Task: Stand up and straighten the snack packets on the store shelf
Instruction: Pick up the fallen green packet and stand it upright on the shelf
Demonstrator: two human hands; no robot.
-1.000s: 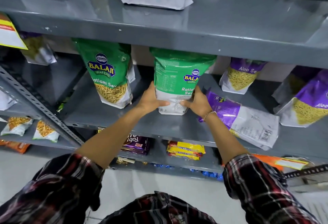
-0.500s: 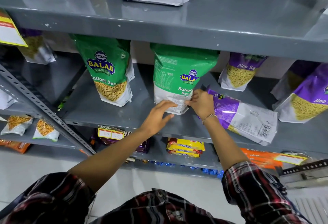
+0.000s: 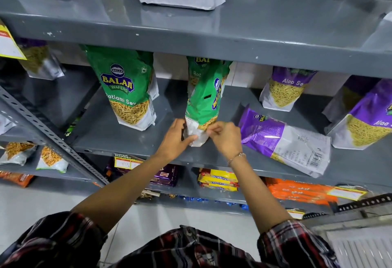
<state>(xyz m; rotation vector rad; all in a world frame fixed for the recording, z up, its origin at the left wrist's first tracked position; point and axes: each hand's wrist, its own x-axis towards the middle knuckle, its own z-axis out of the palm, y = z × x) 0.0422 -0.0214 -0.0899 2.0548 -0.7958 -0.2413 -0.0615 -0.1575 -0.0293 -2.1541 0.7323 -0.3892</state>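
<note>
A green Ratlami Sev packet (image 3: 206, 100) stands upright on the grey middle shelf (image 3: 118, 138), turned edge-on so its side faces me. My left hand (image 3: 175, 140) and my right hand (image 3: 224, 137) both pinch its white bottom edge from either side. Another green packet (image 3: 127, 89) stands upright to the left, front facing out. A purple Aloo Sev packet (image 3: 284, 140) lies flat on the shelf just right of my right hand.
Upright purple packets stand at the back (image 3: 285, 89) and far right (image 3: 369, 117). The upper shelf (image 3: 191, 40) overhangs close above the packet tops. A slotted upright post (image 3: 48, 138) runs diagonally at left. Lower shelves hold biscuit packs (image 3: 218, 179).
The green packet has been twisted from back-facing to edge-on. My left hand has come back onto its bottom edge; both hands have shifted down to pinch the base.
</note>
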